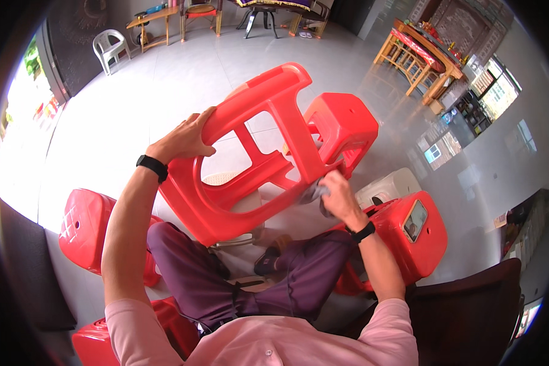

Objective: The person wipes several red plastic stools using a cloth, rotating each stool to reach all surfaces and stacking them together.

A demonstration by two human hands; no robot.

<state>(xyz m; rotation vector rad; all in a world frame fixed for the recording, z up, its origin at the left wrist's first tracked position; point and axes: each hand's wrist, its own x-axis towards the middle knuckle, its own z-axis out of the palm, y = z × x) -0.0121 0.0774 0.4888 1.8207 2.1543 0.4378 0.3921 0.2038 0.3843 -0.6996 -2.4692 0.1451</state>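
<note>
A red plastic stool (228,224) is held tilted in front of my knees, with its legs and open side frames showing. My left hand (185,137) grips its upper left edge, the thumb hooked over the rim of an opening. At the lower right edge of the frame, my right hand (341,194) holds a grey cloth (312,193) against the plastic. Some blur covers the cloth and fingers. Beneath the held stool, part of a whitish plastic seat (220,178) shows through its opening.
Other red stools stand around me: one ahead (343,114), one at left (87,228), one at lower left (94,341). On the right stool (432,233) lies a phone (414,220), beside a white stool (395,185). Farther off are a white chair (110,48) and a wooden table (411,59).
</note>
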